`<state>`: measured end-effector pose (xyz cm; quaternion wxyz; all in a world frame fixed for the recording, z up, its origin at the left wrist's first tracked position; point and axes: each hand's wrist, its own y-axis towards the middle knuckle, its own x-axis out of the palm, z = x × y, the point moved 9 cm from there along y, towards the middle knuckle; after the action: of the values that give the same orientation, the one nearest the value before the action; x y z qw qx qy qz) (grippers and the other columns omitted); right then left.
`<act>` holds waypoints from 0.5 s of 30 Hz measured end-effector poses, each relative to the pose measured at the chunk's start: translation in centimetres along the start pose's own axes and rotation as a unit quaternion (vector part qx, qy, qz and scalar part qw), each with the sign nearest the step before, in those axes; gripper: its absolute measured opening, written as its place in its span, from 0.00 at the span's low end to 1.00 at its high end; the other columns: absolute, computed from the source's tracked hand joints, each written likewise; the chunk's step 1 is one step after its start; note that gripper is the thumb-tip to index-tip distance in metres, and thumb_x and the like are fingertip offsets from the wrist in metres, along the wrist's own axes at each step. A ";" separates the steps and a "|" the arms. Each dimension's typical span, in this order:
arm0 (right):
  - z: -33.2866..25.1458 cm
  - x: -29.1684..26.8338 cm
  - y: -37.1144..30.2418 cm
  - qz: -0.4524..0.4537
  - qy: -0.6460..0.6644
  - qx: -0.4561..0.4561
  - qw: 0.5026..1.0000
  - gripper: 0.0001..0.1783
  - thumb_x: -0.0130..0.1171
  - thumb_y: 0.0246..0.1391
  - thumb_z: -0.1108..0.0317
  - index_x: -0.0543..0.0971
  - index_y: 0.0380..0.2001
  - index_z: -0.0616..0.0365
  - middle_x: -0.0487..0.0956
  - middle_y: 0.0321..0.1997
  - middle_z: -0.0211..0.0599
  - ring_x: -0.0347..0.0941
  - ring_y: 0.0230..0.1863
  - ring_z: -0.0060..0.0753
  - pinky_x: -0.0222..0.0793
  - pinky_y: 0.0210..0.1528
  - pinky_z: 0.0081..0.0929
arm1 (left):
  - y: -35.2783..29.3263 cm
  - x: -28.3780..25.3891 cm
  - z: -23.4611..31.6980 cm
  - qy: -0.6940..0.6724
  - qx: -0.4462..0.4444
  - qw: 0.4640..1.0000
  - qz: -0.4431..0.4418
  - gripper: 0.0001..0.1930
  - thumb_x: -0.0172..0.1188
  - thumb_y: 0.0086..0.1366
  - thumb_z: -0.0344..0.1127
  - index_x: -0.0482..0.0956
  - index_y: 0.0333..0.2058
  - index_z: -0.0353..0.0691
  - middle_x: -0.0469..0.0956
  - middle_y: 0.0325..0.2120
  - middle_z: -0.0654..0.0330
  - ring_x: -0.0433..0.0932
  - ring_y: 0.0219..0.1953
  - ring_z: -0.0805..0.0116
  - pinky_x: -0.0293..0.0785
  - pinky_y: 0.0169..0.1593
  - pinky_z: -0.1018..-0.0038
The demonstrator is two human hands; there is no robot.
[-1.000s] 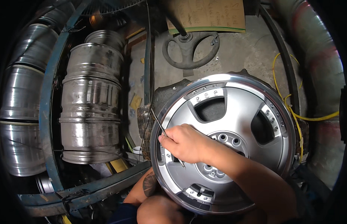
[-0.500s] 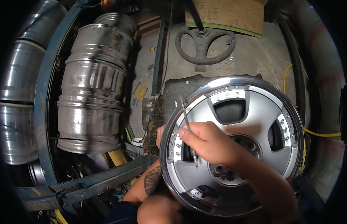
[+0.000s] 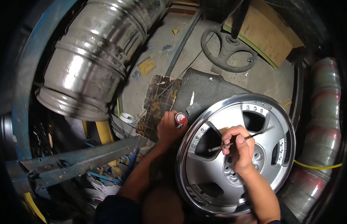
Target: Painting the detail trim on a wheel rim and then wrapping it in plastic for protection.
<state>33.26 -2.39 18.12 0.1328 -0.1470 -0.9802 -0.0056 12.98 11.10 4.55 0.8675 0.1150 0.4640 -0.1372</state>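
Observation:
A silver car wheel [image 3: 195, 174] with a polished lip, wide spokes and small bolt heads lies tilted in front of me. Above its hub, my right hand [image 3: 242, 149] pinches a thin double-ended tool [image 3: 259, 132] with a dark grip; its ends point left and right over the spokes. Past the wheel's left edge, my left hand [image 3: 166, 127] is closed round a small round pot [image 3: 180, 118] with a red rim and whitish stuff inside. A small grey block [image 3: 193, 108] sits just beyond that pot.
Dark cloth [image 3: 203, 84] and a patterned board [image 3: 157, 100] lie behind the wheel. Farther off are a steering wheel [image 3: 207, 49] and a cardboard box [image 3: 268, 37]. Stacked metal rims [image 3: 82, 67] and a blue steel frame [image 3: 87, 158] stand left; a yellow cable [image 3: 319, 166] runs right.
My right hand has turned and shifted right with the tool, from the wheel's left side to above its hub. My left hand, mostly hidden before, now shows holding the pot. The view has swung.

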 end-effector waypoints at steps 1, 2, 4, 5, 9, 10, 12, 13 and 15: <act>-0.5 0.6 0.2 -0.009 -0.046 -0.038 0.998 0.23 0.42 0.69 0.54 0.75 0.35 0.66 0.72 0.25 0.37 0.67 0.22 0.23 0.62 0.26 0.21 | 0.0 -0.3 -0.2 0.009 0.014 1.000 0.012 0.23 0.69 0.54 0.49 0.73 0.43 0.46 0.73 0.36 0.57 0.79 0.40 0.50 0.76 0.38 0.54; -1.1 1.0 0.2 -0.017 -0.095 -0.076 0.992 0.22 0.42 0.68 0.55 0.75 0.34 0.65 0.73 0.25 0.38 0.67 0.22 0.24 0.62 0.26 0.21 | -0.1 -0.2 -0.1 0.012 0.028 0.999 0.021 0.23 0.69 0.53 0.49 0.73 0.44 0.46 0.74 0.37 0.57 0.79 0.40 0.51 0.76 0.39 0.55; -3.0 2.1 0.1 -0.035 -0.251 -0.171 0.952 0.12 0.51 0.59 0.67 0.78 0.32 0.66 0.77 0.28 0.44 0.70 0.20 0.34 0.67 0.28 0.25 | -0.3 -0.2 0.0 -0.005 0.008 1.000 0.016 0.24 0.69 0.53 0.50 0.73 0.44 0.46 0.74 0.37 0.58 0.78 0.42 0.52 0.76 0.40 0.55; -3.1 3.2 -0.1 -0.071 -0.299 -0.221 0.926 0.09 0.52 0.54 0.71 0.78 0.31 0.65 0.77 0.27 0.43 0.70 0.20 0.37 0.69 0.28 0.27 | -0.1 -0.3 -0.3 0.000 0.006 1.000 0.004 0.25 0.70 0.53 0.50 0.73 0.45 0.46 0.74 0.38 0.57 0.78 0.43 0.51 0.75 0.42 0.55; -2.9 5.7 -1.5 -0.120 -0.455 -0.303 0.829 0.08 0.55 0.40 0.76 0.79 0.28 0.60 0.77 0.24 0.37 0.72 0.22 0.39 0.69 0.28 0.31 | -0.5 -0.1 -0.9 0.004 0.002 1.000 -0.003 0.26 0.70 0.53 0.51 0.72 0.47 0.47 0.74 0.41 0.57 0.78 0.45 0.51 0.75 0.44 0.56; -2.7 5.6 -1.7 -0.113 -0.474 -0.305 0.818 0.08 0.55 0.40 0.76 0.80 0.28 0.59 0.77 0.24 0.36 0.72 0.22 0.39 0.69 0.28 0.32 | -0.6 0.1 -0.8 0.010 0.005 1.000 -0.009 0.27 0.69 0.53 0.52 0.72 0.47 0.47 0.73 0.42 0.57 0.77 0.45 0.52 0.76 0.44 0.55; -2.3 5.0 -1.6 -0.104 -0.459 -0.302 0.829 0.06 0.55 0.43 0.75 0.80 0.27 0.59 0.76 0.24 0.37 0.72 0.21 0.39 0.68 0.28 0.32 | -0.6 0.1 -0.5 0.000 0.006 1.000 -0.008 0.26 0.71 0.52 0.49 0.73 0.46 0.46 0.74 0.40 0.57 0.78 0.45 0.52 0.75 0.44 0.56; -2.4 4.5 -1.6 -0.091 -0.436 -0.297 0.845 0.05 0.55 0.47 0.74 0.80 0.27 0.59 0.76 0.23 0.38 0.71 0.21 0.39 0.68 0.28 0.31 | -0.6 0.4 -0.5 0.001 0.005 1.000 -0.008 0.27 0.71 0.52 0.49 0.73 0.46 0.46 0.74 0.40 0.57 0.78 0.45 0.52 0.75 0.44 0.57; -2.2 3.7 -1.2 -0.052 -0.397 -0.228 0.887 0.08 0.53 0.53 0.71 0.80 0.27 0.60 0.75 0.22 0.39 0.71 0.21 0.36 0.66 0.27 0.29 | -0.8 0.1 -0.9 0.001 0.001 1.000 -0.018 0.28 0.72 0.51 0.51 0.72 0.47 0.46 0.74 0.41 0.57 0.78 0.45 0.51 0.75 0.44 0.57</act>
<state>30.11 -2.57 21.21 -0.3055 -0.1119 -0.9288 -0.1774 12.09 10.65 3.90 0.8643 0.1078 0.4667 -0.1532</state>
